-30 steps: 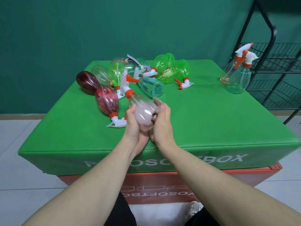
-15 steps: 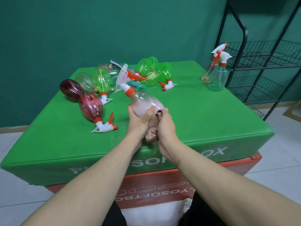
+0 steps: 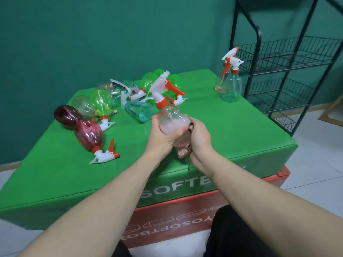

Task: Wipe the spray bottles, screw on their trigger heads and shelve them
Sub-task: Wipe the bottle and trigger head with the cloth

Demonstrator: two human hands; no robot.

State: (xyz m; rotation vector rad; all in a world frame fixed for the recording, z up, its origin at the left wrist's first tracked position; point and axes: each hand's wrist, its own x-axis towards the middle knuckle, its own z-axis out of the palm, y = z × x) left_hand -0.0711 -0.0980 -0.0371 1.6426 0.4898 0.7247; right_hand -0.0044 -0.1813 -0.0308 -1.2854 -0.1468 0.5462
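At mid-frame, my left hand (image 3: pixel 161 138) grips the clear bottle (image 3: pixel 171 121) upright, its trigger head (image 3: pixel 163 85) tilting up-left; my right hand (image 3: pixel 200 138) holds the brown cloth (image 3: pixel 182 145) against its lower right side.

The clear spray bottle (image 3: pixel 171 120), tilted a second earlier, was brought nearly upright in the left hand (image 3: pixel 161 138), while the right hand (image 3: pixel 199 140) slid the brown cloth (image 3: pixel 182 147) down beneath its base.
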